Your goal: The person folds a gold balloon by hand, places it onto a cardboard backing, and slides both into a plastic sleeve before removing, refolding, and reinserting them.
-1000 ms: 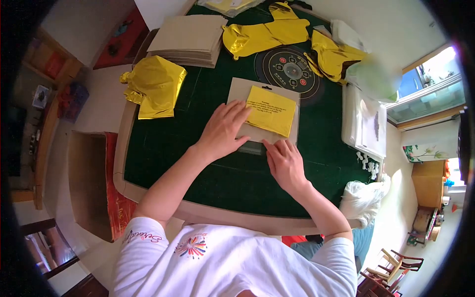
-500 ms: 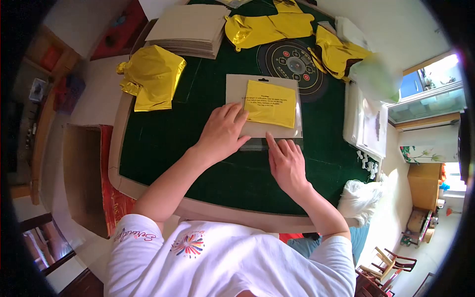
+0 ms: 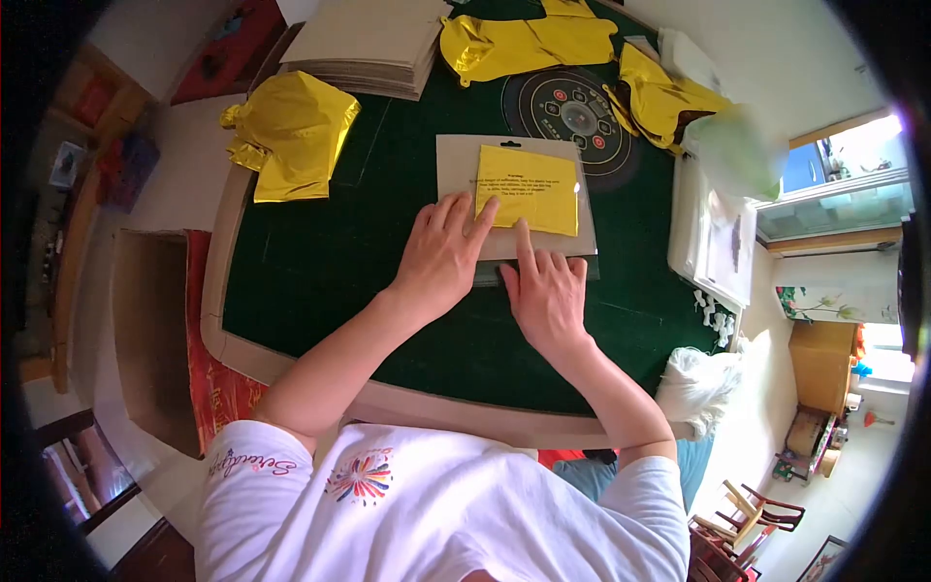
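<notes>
Far left, a crumpled gold foil balloon point(image 3: 296, 141) sat on the green worktop point(image 3: 320, 301), a stack of cardboard sheets point(image 3: 361, 44) behind it; both apart from the hands, so little risk there. Left hand point(image 3: 438, 254) lay flat, fingers spread, gripping nothing, over the lower-left corner of the packet: folded yellow foil point(image 3: 543, 194) on a cardboard backing point(image 3: 458, 167) inside a clear printed sleeve point(image 3: 485, 274), mid-worktop. Uneven pressure there could have skewed the foil on its card. Right hand point(image 3: 550, 289) had index outstretched at the foil's lower edge, thumb apart, nothing visibly held; palm-side contact was hard to tell. A hard push could have creased the film; a dragging fingertip could have bent the sleeve's protruding lower margin crooked. Far right, piled clear bags point(image 3: 713, 238) stood well apart, unlikely to get knocked.
</notes>
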Tool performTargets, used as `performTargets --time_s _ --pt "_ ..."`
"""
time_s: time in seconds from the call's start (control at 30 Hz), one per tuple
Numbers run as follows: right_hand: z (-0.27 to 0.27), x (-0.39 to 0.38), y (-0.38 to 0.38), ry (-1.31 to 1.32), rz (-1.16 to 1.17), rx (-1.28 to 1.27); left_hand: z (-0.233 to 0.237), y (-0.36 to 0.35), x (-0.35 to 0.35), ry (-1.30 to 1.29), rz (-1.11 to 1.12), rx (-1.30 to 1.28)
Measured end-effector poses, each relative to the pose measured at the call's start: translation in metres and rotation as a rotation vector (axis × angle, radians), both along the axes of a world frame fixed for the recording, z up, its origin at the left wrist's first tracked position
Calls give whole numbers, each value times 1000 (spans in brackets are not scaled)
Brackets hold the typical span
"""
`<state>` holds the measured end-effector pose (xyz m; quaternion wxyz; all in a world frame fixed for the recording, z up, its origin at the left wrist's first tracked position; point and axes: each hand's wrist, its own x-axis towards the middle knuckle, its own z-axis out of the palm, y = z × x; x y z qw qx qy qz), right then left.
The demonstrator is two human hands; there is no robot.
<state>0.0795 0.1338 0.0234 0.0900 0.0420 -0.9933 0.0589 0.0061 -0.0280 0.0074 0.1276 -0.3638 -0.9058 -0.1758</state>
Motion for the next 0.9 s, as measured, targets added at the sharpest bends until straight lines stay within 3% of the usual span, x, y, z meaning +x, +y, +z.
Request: performTargets --time_s 0.13,0.2,0.37,0.43,0.5,0.7,0.9 --pt "-6 -11 1 35 -22 -3 -4 -3 -3 -35 -4 30" --pt "-4 -11 4 -115 -27 17 -9 -5 -5 -13 -2 33" --pt "-7 -6 13 -10 42 7 -1 -9 -1 15 11 146" --pt "-10 -5 15 8 55 -20 24 -14 17 -47 50 168" --pt "-14 -4 16 93 106 -51 22 -17 40 -222 -45 209" --pt "-8 9 12 -10 68 -116 7 -7 64 -179 -53 117" --pt "-3 14 8 90 81 -109 13 -10 68 -93 129 0"
